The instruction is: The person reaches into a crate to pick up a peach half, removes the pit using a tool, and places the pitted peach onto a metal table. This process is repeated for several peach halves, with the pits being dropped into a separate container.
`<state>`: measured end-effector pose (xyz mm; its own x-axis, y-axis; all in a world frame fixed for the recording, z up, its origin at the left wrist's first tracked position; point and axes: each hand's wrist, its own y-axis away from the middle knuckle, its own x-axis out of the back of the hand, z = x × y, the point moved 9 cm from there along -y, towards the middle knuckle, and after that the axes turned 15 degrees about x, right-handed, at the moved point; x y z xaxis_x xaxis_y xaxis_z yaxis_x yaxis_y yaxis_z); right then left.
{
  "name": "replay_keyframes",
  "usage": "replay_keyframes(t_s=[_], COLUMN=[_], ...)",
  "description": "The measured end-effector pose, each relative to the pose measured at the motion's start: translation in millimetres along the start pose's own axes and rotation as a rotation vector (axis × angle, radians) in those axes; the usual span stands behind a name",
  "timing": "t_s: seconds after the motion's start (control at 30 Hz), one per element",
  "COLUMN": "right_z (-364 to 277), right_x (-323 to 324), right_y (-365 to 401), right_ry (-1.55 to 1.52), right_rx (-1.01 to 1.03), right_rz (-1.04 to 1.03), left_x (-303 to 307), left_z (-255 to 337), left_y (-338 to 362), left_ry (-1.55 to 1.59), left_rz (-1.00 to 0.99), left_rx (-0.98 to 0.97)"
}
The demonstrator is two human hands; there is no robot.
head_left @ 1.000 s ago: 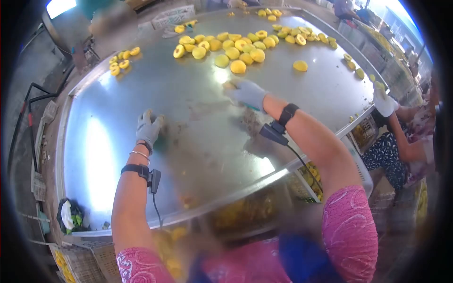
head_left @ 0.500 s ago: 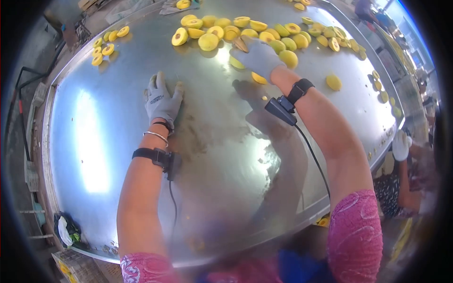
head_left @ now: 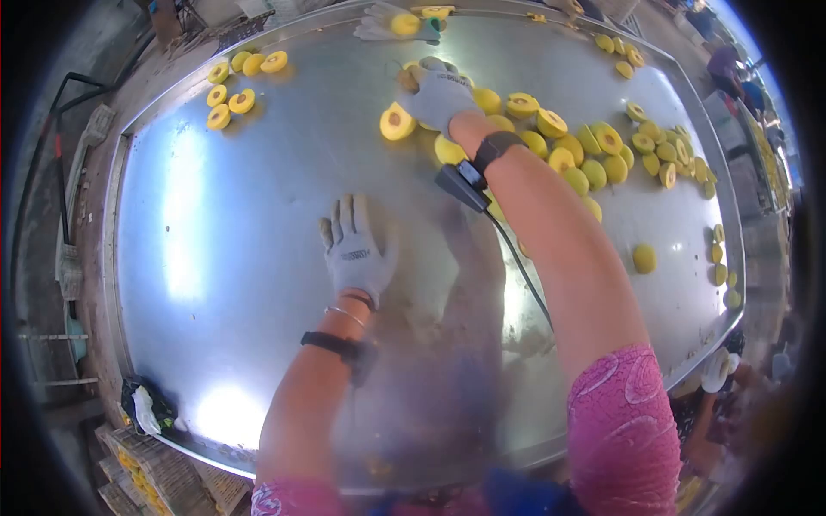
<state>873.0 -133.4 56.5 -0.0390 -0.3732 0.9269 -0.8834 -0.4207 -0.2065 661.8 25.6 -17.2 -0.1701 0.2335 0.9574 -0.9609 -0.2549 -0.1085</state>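
My left hand (head_left: 357, 245), in a grey glove, lies on the metal table (head_left: 258, 284) with its fingers spread and nothing in them. My right hand (head_left: 439, 93), gloved too, reaches over the left end of a row of halved yellow-green fruit (head_left: 561, 161). Its fingers are bent at a brownish thing at their tips, too small to make out. Just below that hand, a fruit half (head_left: 397, 122) shows its cut face and brown centre. A black device is strapped to each of my wrists.
Several fruit halves (head_left: 243, 101) lie at the back left. At the far edge another gloved hand (head_left: 391, 21) is near fruit. A co-worker's white-gloved hand (head_left: 716, 370) is at the right. Crates (head_left: 159, 473) stand below the left corner, near a black bag (head_left: 142, 408).
My view has shifted. My right hand has moved left along the fruit to the row's end. My left hand remains spread on the table, with its fingers pointing more upward.
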Motion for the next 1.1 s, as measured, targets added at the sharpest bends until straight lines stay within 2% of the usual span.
replay_keyframes(t_s=[0.17,0.27,0.37,0.4,0.5,0.57,0.67,0.73,0.8,0.83,0.93,0.97,1.03,1.1], right_z=[31,33,20,29,10,1,-38,-54,-61,-58,-54,-57,-45,-6], right_x=[-43,-62,-61,-73,-54,-47,-7,15,42,49,68,78,87,61], right_y=[-53,-52,-36,-31,27,89,192,214,204,179,45,7,-39,-50], right_ry=[-0.011,0.137,0.202,0.141,0.039,-0.004,-0.143,-0.214,-0.431,-0.346,-0.385,-0.341,-0.323,-0.141], right_rx=[-0.094,-0.085,0.034,0.077,0.172,0.237,0.285,0.358,0.33,0.352,0.317,0.211,0.222,0.141], right_rz=[-0.212,-0.288,-0.493,-0.502,-0.403,-0.162,-0.244,-0.25,-0.292,-0.222,-0.038,-0.179,0.002,-0.229], left_x=[-1,3,-3,-4,1,-3,-1,1,0,1,-2,1,5,2], left_z=[-3,-5,-4,-1,0,-2,2,4,6,5,5,8,11,10], left_y=[-5,-8,-5,-6,-8,-9,-10,-10,-9,-10,-10,-12,-11,-9], left_ry=[-0.015,0.016,-0.015,-0.028,0.019,-0.002,-0.03,-0.035,-0.042,-0.051,-0.086,-0.075,-0.054,-0.064], left_rz=[-0.061,-0.094,-0.089,-0.074,-0.072,-0.103,-0.127,-0.126,-0.13,-0.124,-0.1,-0.09,-0.089,-0.079], left_rx=[0.023,0.046,0.035,0.011,0.029,0.036,0.055,0.063,0.059,0.058,0.034,0.035,0.033,0.026])
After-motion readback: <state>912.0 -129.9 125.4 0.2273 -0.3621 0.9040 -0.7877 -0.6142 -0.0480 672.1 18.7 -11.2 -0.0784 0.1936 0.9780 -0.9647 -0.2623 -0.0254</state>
